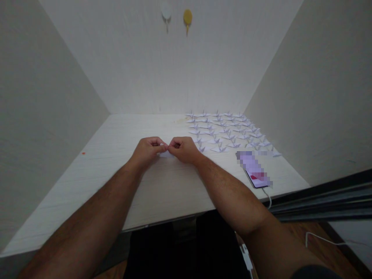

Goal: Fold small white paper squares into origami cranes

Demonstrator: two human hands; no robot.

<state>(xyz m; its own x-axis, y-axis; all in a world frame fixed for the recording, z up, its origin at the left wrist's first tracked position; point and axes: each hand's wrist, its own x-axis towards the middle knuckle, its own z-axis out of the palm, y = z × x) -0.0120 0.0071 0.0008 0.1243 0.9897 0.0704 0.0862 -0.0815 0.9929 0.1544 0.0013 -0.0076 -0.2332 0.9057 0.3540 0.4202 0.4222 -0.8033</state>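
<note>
A small piece of white paper (166,154) is pinched between my two hands over the middle of the table. My left hand (147,150) grips its left side, thumb and index finger pressed together. On the other side, my right hand (185,149) pinches the paper with closed fingers, and the fingertips of both hands meet. Most of the paper is hidden behind the fingers, so its folds cannot be made out. Just right of my right hand stand rows of folded white paper cranes (219,148).
A phone (252,170) with its screen lit lies at the right, a white cable (267,197) running off the table's front edge. Walls enclose the white table (95,166) at left, back and right. Two hooks, one yellow (187,17), hang on the back wall.
</note>
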